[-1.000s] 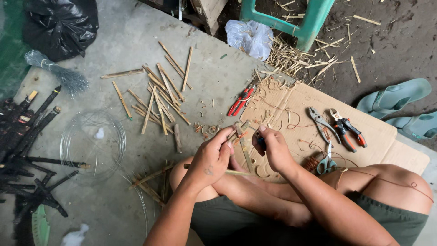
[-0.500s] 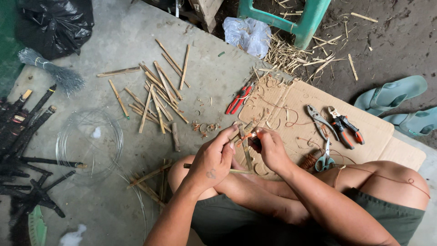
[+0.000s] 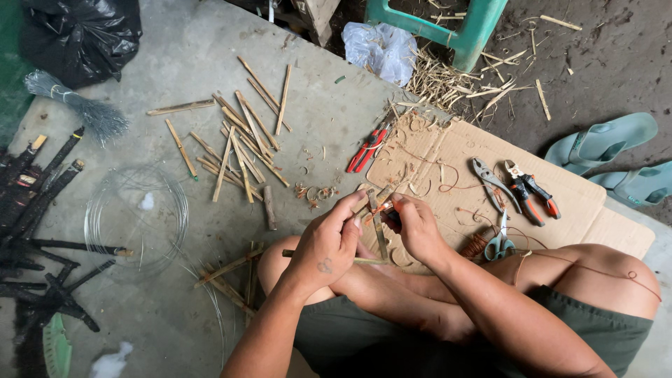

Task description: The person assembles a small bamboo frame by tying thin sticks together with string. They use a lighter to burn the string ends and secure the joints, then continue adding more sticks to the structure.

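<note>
Binding short pale bamboo sticks (image 3: pixel 379 222) with thin copper wire (image 3: pixel 369 211), left hand (image 3: pixel 327 241) and right hand (image 3: pixel 416 227) both pinching tight; next, steady tension.

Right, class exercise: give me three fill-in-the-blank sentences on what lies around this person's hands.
1. Both hands, left hand and right hand, hold a thin bamboo ____ between them.
2. The red-handled cutters lie partly on the flat brown ____ sheet.
3. The coil of thin silver ____ lies on the grey concrete floor.

Missing words: stick; cardboard; wire
</note>
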